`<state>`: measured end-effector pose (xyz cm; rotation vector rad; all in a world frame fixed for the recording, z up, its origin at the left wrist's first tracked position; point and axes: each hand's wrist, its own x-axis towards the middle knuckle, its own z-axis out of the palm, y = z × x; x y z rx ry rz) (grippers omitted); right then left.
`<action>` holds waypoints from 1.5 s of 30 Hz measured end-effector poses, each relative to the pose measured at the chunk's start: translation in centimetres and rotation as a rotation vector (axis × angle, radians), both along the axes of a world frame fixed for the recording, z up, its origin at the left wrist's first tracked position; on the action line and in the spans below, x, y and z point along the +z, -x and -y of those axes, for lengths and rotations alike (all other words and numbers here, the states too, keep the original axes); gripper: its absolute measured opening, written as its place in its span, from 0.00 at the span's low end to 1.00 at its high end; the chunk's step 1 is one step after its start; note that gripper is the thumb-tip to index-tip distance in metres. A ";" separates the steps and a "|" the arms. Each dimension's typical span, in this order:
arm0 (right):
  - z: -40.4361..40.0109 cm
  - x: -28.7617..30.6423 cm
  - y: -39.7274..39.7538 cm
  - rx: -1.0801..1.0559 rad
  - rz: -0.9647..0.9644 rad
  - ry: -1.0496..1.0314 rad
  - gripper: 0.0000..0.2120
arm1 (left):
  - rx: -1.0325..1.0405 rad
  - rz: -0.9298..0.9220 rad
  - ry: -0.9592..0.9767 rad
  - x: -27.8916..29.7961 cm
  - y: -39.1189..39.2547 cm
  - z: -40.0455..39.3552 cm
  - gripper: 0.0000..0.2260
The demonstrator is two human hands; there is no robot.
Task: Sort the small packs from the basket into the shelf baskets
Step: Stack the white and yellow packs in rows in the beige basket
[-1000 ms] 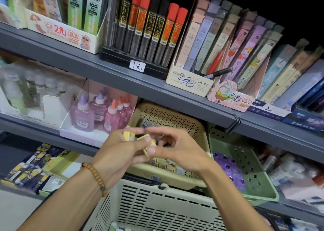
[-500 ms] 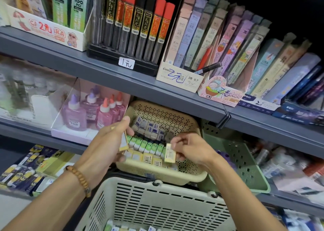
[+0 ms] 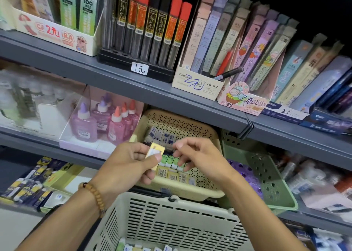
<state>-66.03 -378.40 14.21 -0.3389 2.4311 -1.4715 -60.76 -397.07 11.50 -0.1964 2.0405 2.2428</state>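
The left hand (image 3: pixel 129 165) pinches a small yellow pack (image 3: pixel 154 154), thumb on its white-labelled face and fingers curled behind, holding it just above the near rows of the beige shelf basket (image 3: pixel 207 134). The right hand (image 3: pixel 200 159), at about three o'clock from the pack, hovers with fingers loosely curled over the green frog-printed packs (image 3: pixel 169 161); whether the fingertips touch them I cannot tell. The pack looks light, stiff and boxy, probably an eraser in a card sleeve, so a two-finger pinch across its flat faces should do; the glossy wrap may be a little slippery, and it hardly seems fragile. More packs lie in the white slotted basket (image 3: pixel 171 222) at six o'clock. The rows are tightly packed, so sliding it in edge-first beside the like-coloured yellow packs (image 3: pixel 171 174) seems the easiest way.
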 end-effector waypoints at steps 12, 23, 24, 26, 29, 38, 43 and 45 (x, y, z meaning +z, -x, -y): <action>1.9 1.4 0.1 0.074 0.061 0.061 0.03 | 0.101 -0.061 0.082 0.0 -0.7 -0.1 0.04; 7.5 -4.1 2.4 0.029 0.149 -0.250 0.10 | 0.300 -0.136 0.198 -2.3 -3.5 4.6 0.07; 7.3 -3.8 2.2 0.028 0.128 -0.261 0.11 | 0.297 -0.130 0.213 -2.4 -3.6 4.7 0.07; 6.6 -2.8 1.3 0.002 0.035 -0.260 0.13 | 0.301 -0.125 0.222 -2.5 -4.0 4.8 0.06; 4.8 -0.9 -1.3 -0.126 -0.098 -0.099 0.11 | 0.319 -0.145 0.193 -2.3 -5.2 4.1 0.07; -4.8 -3.8 -12.4 -0.447 -0.055 0.153 0.07 | 0.066 -0.046 0.284 -5.8 -13.2 -3.3 0.08; -8.5 -11.4 -15.2 -0.373 0.251 -0.045 0.12 | -0.092 0.165 0.633 -11.0 -12.3 -5.6 0.18; -8.9 -13.5 -14.8 -0.281 0.322 -0.158 0.14 | -0.189 0.232 0.810 -13.3 -11.2 -6.4 0.24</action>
